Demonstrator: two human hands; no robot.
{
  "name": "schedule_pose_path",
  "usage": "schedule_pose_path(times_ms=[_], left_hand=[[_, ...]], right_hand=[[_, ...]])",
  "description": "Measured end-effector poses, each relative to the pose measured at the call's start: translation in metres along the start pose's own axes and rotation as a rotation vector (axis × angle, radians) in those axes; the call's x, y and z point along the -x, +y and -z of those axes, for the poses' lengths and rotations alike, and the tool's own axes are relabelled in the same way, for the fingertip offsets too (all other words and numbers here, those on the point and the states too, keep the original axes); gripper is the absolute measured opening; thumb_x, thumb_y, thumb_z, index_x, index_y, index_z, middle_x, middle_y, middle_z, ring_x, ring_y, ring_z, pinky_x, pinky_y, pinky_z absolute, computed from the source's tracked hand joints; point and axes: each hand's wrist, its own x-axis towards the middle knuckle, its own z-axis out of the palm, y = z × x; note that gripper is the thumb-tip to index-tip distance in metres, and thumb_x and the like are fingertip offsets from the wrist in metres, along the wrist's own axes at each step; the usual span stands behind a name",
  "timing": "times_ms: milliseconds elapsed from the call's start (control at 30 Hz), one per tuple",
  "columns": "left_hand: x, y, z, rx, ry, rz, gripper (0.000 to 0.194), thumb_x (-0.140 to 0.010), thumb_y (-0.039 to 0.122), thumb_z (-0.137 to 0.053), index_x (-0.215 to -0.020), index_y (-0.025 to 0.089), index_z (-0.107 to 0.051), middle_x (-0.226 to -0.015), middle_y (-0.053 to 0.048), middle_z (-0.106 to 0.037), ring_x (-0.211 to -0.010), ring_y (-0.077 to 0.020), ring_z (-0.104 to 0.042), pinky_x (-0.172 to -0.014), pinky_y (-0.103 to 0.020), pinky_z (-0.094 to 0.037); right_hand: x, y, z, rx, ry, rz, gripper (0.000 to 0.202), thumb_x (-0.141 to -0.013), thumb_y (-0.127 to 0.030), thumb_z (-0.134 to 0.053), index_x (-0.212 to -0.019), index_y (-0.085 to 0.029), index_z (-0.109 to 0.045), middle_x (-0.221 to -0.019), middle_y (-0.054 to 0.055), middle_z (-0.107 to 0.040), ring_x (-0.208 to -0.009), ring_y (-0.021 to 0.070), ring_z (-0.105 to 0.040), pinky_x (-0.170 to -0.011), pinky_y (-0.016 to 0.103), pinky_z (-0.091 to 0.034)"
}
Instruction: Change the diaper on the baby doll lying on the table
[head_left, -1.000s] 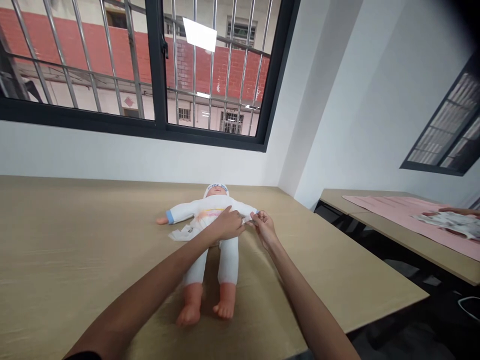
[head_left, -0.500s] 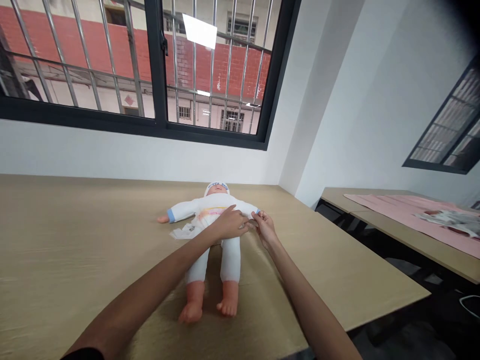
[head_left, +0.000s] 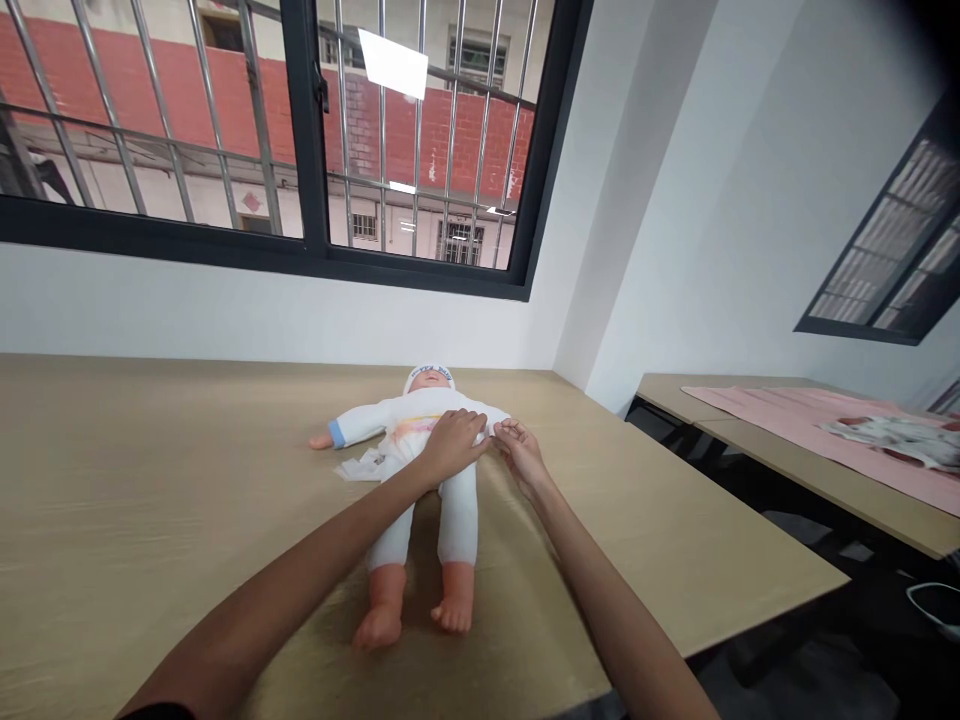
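A baby doll (head_left: 391, 547) in white clothes with blue cuffs lies on its back on the table, head away from me, bare feet toward me. Over its belly my left hand (head_left: 454, 444) is closed, fingers curled at the doll's side. My right hand (head_left: 519, 449) pinches close beside it, near the doll's arm on that side. The fingertips of both hands almost meet; what they hold is too small to make out. A thin white piece of material (head_left: 362, 465) sticks out from the doll's waist on the left. My right hand hides the doll's hand there.
The wooden table (head_left: 187, 480) reaches the wall below a barred window (head_left: 420, 270); its right edge drops to a dark gap. Beyond the gap stands another table (head_left: 664, 388) with a pink cloth (head_left: 757, 405) and a crumpled grey-white cloth (head_left: 892, 440).
My left hand has curled its fingers more, and its raised finger has come down. My right hand has shifted slightly left, closer to it. The whole view has moved a little; the doll lies as before.
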Motion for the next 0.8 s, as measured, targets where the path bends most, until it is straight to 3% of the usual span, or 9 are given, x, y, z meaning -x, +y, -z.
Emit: schedule_pose_path(times_ms=[333, 800], left_hand=[[-0.0003, -0.0036, -0.0036, 0.091, 0.023, 0.039, 0.016, -0.087, 0.031, -0.048, -0.095, 0.018, -0.053, -0.097, -0.004, -0.058, -0.095, -0.0192, -0.052, -0.08, -0.032, -0.038], [0.0001, -0.0017, 0.0003, 0.102, 0.011, 0.081, 0.013, -0.084, 0.032, -0.05, -0.083, 0.02, -0.048, -0.086, -0.003, -0.059, -0.087, -0.0195, -0.053, -0.075, -0.031, -0.038]], right_hand=[[-0.0056, 0.0041, 0.0044, 0.001, -0.003, -0.053, 0.036, -0.057, -0.031, -0.077, -0.088, -0.021, -0.061, -0.077, -0.003, -0.065, -0.072, 0.0104, -0.061, -0.074, 0.023, -0.049], [-0.0072, 0.0033, 0.006, -0.029, 0.047, -0.077, 0.033, -0.059, -0.027, -0.077, -0.088, -0.02, -0.063, -0.078, -0.001, -0.067, -0.072, 0.0107, -0.062, -0.073, 0.022, -0.052]])
